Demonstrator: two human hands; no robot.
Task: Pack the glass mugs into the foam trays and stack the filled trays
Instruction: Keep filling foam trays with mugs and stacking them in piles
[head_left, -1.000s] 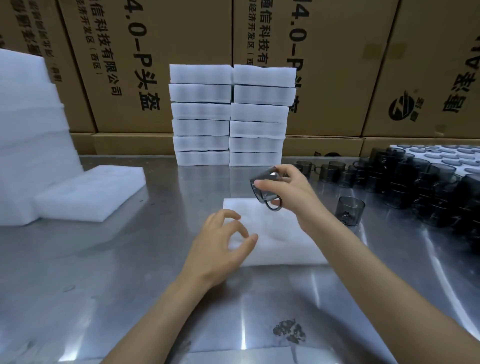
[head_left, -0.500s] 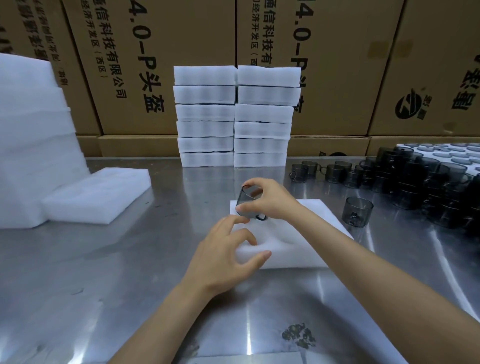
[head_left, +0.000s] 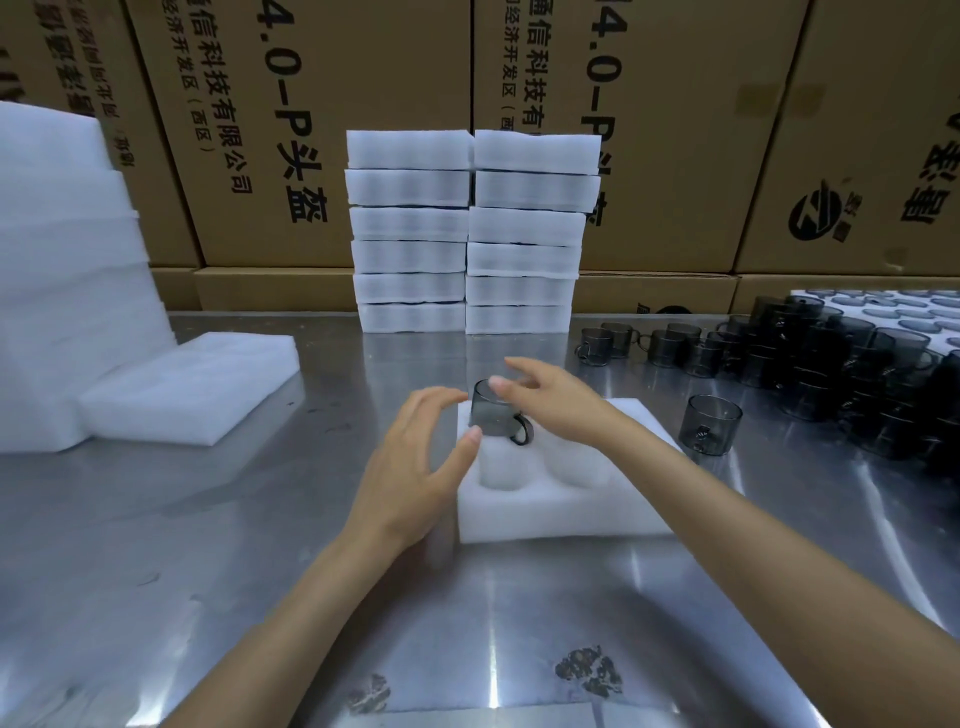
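Leftmost, a tall pile of white foam slabs (head_left: 62, 270) stands on the brushed steel table (head_left: 218, 545), with a single flat white foam tray (head_left: 192, 387) lying against its foot. Further back, two side-by-side stacks of white foam trays (head_left: 470, 234) rise before the brown printed cardboard cartons (head_left: 322, 130). Centrally, the left hand (head_left: 415, 467) hovers with fingers spread and relaxed, thumb tip near a smoky grey glass mug (head_left: 493, 413). That mug sits upside down in the far-left pocket of the white moulded foam tray (head_left: 561, 514); the two near pockets show only foam. The right hand (head_left: 556, 400) has straight, loosely spread fingers over the mug's base; whether they touch it I cannot tell. Rightward, one lone grey mug (head_left: 709, 425) stands upright beside the tray, then a crowd of stacked dark glass mugs (head_left: 852, 374).
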